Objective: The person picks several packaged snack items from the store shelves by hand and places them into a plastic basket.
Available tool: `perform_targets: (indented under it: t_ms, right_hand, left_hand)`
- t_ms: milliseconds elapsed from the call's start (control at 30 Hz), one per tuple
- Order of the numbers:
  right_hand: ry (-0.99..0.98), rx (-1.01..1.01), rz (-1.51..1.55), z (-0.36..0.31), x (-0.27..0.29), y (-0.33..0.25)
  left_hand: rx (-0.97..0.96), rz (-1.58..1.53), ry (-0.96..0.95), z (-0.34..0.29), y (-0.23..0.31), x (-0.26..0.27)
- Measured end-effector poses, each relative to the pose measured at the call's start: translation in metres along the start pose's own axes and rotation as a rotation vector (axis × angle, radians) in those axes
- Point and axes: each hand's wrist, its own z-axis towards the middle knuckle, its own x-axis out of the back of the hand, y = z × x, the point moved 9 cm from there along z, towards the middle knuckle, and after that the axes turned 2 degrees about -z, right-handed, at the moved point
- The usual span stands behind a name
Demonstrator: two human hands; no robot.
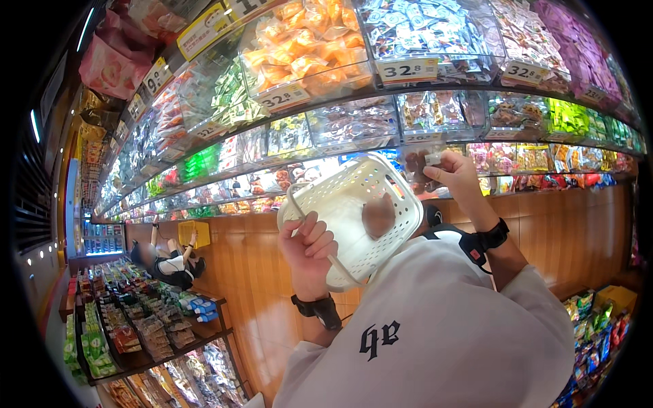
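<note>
My left hand [309, 248] is closed around the handle of a white shopping basket [320, 194] with small holes in its sides. Inside the basket lies a brown item [378, 216], too blurred to name. With thumb and fingers my right hand [457, 175] pinches a small brown packet [415, 163] with a pale top, above the basket's far right rim. Just beyond the packet run the lower shelf bins [435, 117], filled with small wrapped snacks.
Tiered clear bins, among them one of orange packets [306, 44], curve across the far side. At the left, another person [170, 262] crouches by a yellow basket [197, 232]. A low display rack [143, 326] stands near left; bagged snacks [595, 340] sit near right.
</note>
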Motion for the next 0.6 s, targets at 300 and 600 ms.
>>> perform_targets:
  t_ms: [300,600]
  right_hand:
    - [0.123,0.013,-0.03,0.02,0.043,0.007]
    - [0.824,0.539,-1.539,0.03,0.05,-0.073]
  left_hand:
    - [-0.091,-0.046,0.018,-0.03,0.009,0.022]
    - [-0.181,-0.096,0.011,-0.075,0.019,0.033]
